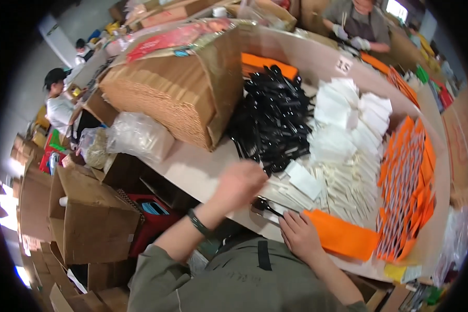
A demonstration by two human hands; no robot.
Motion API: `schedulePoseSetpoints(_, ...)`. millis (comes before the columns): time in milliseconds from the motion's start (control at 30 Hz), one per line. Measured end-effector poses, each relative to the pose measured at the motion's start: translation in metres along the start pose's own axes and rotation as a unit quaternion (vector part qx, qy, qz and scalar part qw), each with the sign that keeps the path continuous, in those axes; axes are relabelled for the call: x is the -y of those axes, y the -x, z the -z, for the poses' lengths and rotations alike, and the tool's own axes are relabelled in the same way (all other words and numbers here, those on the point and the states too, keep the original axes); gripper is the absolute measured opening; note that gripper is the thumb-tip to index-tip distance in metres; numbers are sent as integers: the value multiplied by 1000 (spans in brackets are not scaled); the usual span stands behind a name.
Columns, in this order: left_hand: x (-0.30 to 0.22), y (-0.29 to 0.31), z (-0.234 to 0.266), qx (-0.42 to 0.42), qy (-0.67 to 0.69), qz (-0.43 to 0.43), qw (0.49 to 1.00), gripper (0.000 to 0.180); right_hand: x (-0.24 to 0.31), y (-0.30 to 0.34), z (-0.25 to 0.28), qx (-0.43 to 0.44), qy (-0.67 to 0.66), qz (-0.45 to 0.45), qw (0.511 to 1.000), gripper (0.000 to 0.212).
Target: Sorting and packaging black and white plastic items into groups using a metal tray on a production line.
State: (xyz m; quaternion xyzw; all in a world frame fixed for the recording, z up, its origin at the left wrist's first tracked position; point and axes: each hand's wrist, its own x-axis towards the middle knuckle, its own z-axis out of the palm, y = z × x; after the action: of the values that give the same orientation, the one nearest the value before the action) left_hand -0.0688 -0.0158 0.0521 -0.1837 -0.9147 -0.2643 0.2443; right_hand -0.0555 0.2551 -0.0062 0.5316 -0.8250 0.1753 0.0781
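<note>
Reaching across the worktop (203,174), the left hand (240,182) hangs just short of the heap of black cutlery (273,122), blurred by motion, so whether its fingers are spread or curled I cannot tell. Nothing shows in that hand. The right hand (299,234) lies flat at the near edge of the worktop, fingers (291,218) loosely extended and pressing on a black utensil (265,205) and the corner of an orange sleeve (343,236), not gripping either.

From the black heap outward: white napkins (348,112) are stacked just to its right, slim white paper packets (343,190) fan out below those, and a long row of orange sleeves (408,187) curves along the far right rim. A big cardboard box (177,93) stands to the left of the heap, touching it, with a clear plastic bag (138,136) at the box's near left corner. A worker in gloves (356,26) stands at the far side, well beyond the heap (their hands are their own business).

To do this step well, judging from the layout, the left hand should take one piece off the near fringe of the heap rather than dig into its middle, where the pieces are tangled. The right hand does best to stay pressing down, so the orange sleeve does not slide off the edge.

Only the head view is given.
</note>
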Motion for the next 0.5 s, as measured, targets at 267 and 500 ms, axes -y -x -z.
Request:
schedulePoseSetpoints(267,101,-96,178,33,-316,251,914,17,7,7,3,-4,2,-4,1000,36)
schedulePoseSetpoints(500,105,-117,166,-19,-394,257,882,25,2,16,8,4,-71,-76,995,40)
